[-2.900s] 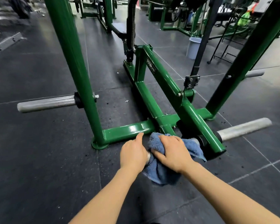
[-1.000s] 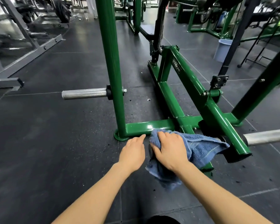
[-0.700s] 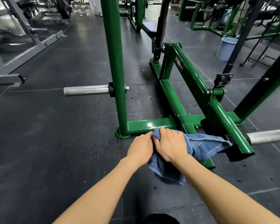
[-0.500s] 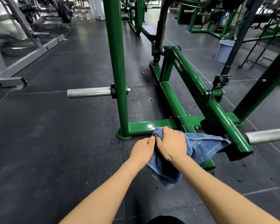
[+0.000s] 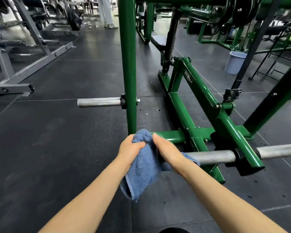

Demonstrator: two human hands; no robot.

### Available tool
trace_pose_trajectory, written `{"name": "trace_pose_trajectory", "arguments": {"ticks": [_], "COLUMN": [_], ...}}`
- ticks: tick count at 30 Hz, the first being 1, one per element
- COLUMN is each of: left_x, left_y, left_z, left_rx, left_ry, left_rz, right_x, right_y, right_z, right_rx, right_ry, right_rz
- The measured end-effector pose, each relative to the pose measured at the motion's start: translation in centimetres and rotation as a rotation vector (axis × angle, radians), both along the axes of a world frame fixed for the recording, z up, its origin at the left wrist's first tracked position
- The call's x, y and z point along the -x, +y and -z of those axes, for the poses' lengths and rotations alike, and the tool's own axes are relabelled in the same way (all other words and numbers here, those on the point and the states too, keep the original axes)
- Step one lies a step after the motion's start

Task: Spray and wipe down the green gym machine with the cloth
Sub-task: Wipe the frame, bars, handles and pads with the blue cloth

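Observation:
The green gym machine (image 5: 188, 105) fills the middle and right of the head view, with a tall upright post (image 5: 128, 64) and a low base crossbar (image 5: 168, 136). A blue terry cloth (image 5: 144, 167) hangs in front of the crossbar's left end. My left hand (image 5: 129, 148) grips its bunched top. My right hand (image 5: 166, 151) rests against the cloth's right side with fingers extended, over the end of a knurled steel peg (image 5: 210, 156). No spray bottle is in view.
A second steel peg (image 5: 99, 102) juts left from the upright. Grey machine frames (image 5: 23, 64) stand at the left, a pale bucket (image 5: 234, 62) at the back right, more green equipment behind. Black rubber floor with small debris lies all around. A person's legs (image 5: 106, 12) show far back.
The cloth has been pulled off the steel peg, which now shows bare. My left hand has taken hold of the cloth's top and both hands have risen toward the crossbar's left end.

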State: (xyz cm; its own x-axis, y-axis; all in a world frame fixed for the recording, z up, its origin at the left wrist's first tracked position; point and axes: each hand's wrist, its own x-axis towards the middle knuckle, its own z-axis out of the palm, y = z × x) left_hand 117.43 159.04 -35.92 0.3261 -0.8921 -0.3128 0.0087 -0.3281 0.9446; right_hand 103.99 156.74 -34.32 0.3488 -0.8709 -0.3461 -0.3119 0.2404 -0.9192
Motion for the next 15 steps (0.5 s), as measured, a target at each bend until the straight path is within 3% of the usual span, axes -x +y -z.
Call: {"name": "trace_pose_trajectory", "arguments": {"ticks": [2,3,5,6,8,10,13,15], "left_x": [0.1,-0.4,-1.6,-1.8,-0.3,2.9,6.5,7.4], "left_y": [-0.3,-0.2,-0.2,-0.2,0.1,0.6,0.0,-0.6], "left_z": [0.5,0.8,2.2,3.0,4.8,6.0,6.8,7.4], "left_rx": [-0.001,-0.003,-0.001,-0.003,0.006,0.025,0.013,0.026], "left_ry": [-0.289,-0.487,-0.784,-0.843,-0.808,-0.62,-0.293,-0.261], "left_rz": [-0.183,-0.227,-0.122,0.006,0.301,0.512,0.497,0.382], "right_x": [2.8,4.5,7.4,8.2,8.5,8.4,8.8,9.0], "right_y": [-1.6,-2.4,-3.3,-3.5,-3.3,-3.1,-3.7,-4.0], "right_z": [1.0,1.6,3.1,4.0,6.0,7.5,8.6,8.5], "right_rx": [0.503,0.622,0.598,0.529,0.529,0.656,0.772,0.771], "right_ry": [0.469,0.649,0.992,1.115,1.193,1.177,1.259,1.265], "right_rz": [-0.03,-0.012,-0.016,-0.035,-0.031,-0.005,-0.03,-0.059]}}
